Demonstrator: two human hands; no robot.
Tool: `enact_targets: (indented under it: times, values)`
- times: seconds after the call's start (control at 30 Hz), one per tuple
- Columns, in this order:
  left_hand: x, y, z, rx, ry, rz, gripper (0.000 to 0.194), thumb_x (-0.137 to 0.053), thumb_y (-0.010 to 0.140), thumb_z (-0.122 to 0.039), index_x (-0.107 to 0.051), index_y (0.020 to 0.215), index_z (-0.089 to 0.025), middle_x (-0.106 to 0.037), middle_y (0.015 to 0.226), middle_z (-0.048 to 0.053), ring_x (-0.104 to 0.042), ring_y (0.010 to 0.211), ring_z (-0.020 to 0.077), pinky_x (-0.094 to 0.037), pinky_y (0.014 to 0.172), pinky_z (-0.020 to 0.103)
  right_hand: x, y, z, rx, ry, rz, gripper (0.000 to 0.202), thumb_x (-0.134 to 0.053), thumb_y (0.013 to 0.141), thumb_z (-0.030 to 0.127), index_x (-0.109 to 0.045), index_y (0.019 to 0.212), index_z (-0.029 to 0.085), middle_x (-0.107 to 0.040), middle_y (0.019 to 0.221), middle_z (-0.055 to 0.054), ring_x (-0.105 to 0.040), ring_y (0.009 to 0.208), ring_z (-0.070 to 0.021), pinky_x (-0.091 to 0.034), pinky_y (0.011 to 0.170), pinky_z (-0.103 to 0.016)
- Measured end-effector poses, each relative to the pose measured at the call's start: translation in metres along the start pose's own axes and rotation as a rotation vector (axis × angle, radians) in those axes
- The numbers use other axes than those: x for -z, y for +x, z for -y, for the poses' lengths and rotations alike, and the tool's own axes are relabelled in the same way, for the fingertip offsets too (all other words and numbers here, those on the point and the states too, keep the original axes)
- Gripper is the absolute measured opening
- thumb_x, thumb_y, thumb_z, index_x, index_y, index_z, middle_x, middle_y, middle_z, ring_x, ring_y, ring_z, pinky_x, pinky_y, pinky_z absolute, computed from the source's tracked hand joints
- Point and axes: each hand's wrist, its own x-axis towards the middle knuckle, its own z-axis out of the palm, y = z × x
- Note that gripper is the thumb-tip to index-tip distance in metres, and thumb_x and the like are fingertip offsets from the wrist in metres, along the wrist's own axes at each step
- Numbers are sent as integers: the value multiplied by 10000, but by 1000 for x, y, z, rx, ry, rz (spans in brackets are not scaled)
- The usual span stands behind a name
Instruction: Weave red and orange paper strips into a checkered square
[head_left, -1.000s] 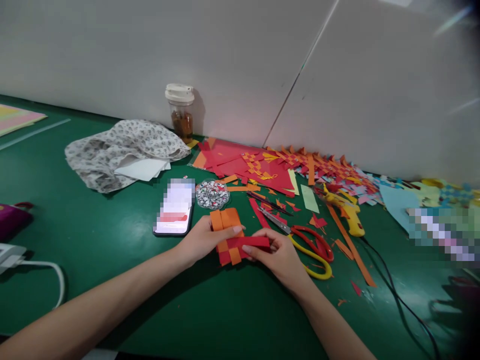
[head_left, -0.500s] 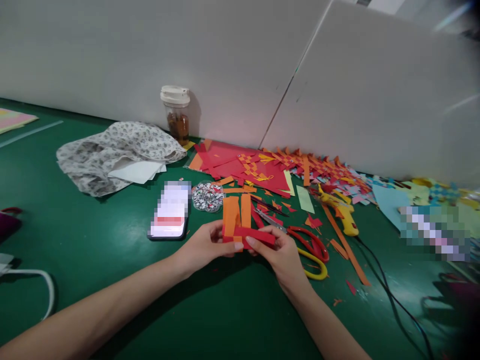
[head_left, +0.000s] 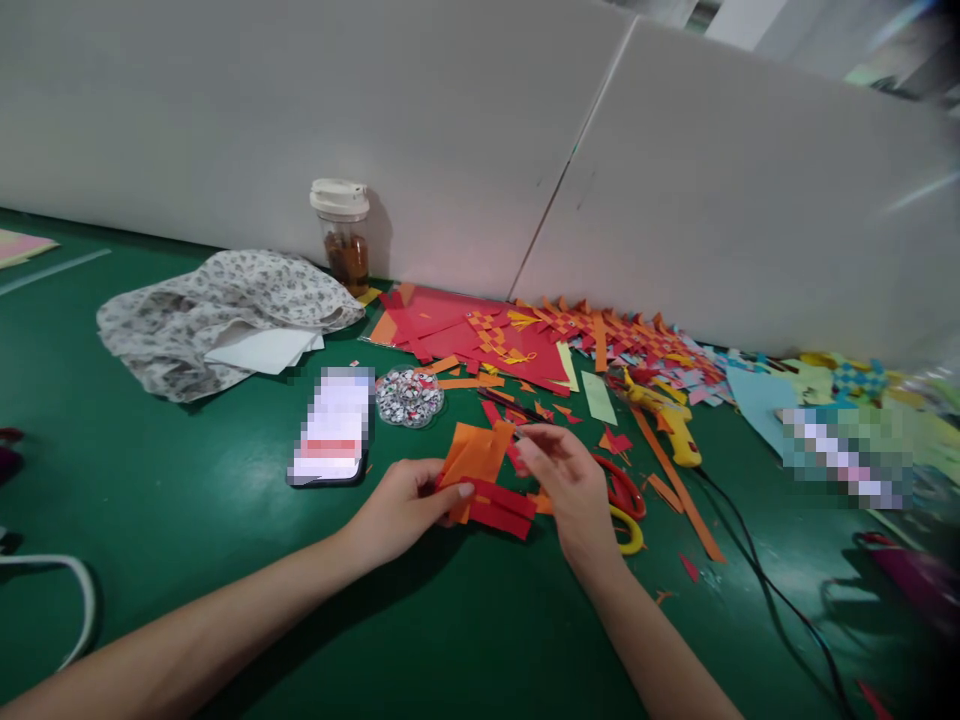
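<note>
My left hand (head_left: 409,505) is closed on a small woven piece of red and orange paper strips, its thumb pressing on the crossing. Two red paper strips (head_left: 499,508) stick out from it to the right. Upward from the weave stand orange paper strips (head_left: 474,455), one slanting to the right. At that strip's upper end, the fingers of my right hand (head_left: 570,480) are bent together in a pinch; the exact contact is partly hidden. Scissors with red and yellow handles (head_left: 628,535) lie behind my right hand, their blades mostly covered.
A phone (head_left: 331,425) and a clear flower-shaped case of small eyes (head_left: 410,398) lie left of the paper. Behind are a lidded cup (head_left: 343,235), patterned cloth (head_left: 247,300), red sheets (head_left: 450,320) and woven paper pieces (head_left: 600,335). A yellow glue gun (head_left: 679,430) trails its cord at right.
My right hand has left the red strips and risen to the upper end of an orange strip, which now slants right. The woven piece has tilted in my left hand.
</note>
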Motion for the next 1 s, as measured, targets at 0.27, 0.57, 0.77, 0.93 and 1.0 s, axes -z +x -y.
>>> enact_targets:
  times: [0.27, 0.57, 0.77, 0.93, 1.0]
  values:
    - [-2, 3, -1, 94, -118, 11, 306, -601, 746, -439, -561, 712, -137, -536, 613, -26, -501, 553, 113, -432, 558, 234, -4, -7, 10, 192, -241, -29, 108, -653, 745, 291, -623, 727, 189, -641, 739, -32, -608, 707, -170, -514, 681, -304]
    - [-3, 1, 0, 67, -97, 45, 297, -607, 748, -430, -590, 687, -140, -559, 583, -30, -498, 511, 100, -392, 511, 211, -8, -3, 11, 141, -224, 16, 188, -722, 662, 283, -586, 758, 195, -624, 691, -6, -612, 638, -151, -532, 599, -267]
    - [-2, 2, -3, 129, -287, 10, 283, -684, 695, -409, -627, 752, -138, -631, 655, -11, -578, 596, 119, -481, 582, 235, -2, -7, 9, 138, -179, 16, 144, -686, 715, 276, -638, 822, 193, -681, 759, -39, -654, 705, -179, -549, 655, -296]
    - [-1, 2, -4, 136, -435, 6, 280, -691, 717, -365, -660, 893, -150, -695, 799, 30, -626, 669, 121, -501, 579, 204, 9, -17, 10, 217, -32, 90, 38, -657, 752, 195, -629, 767, 215, -701, 915, -46, -655, 895, -198, -531, 782, -321]
    - [-1, 2, -4, 151, -478, -10, 271, -697, 719, -348, -665, 888, -139, -701, 805, 41, -630, 662, 116, -506, 564, 189, 14, -21, 10, 272, -26, 112, 72, -643, 760, 161, -631, 788, 226, -684, 977, -45, -632, 953, -202, -511, 825, -344]
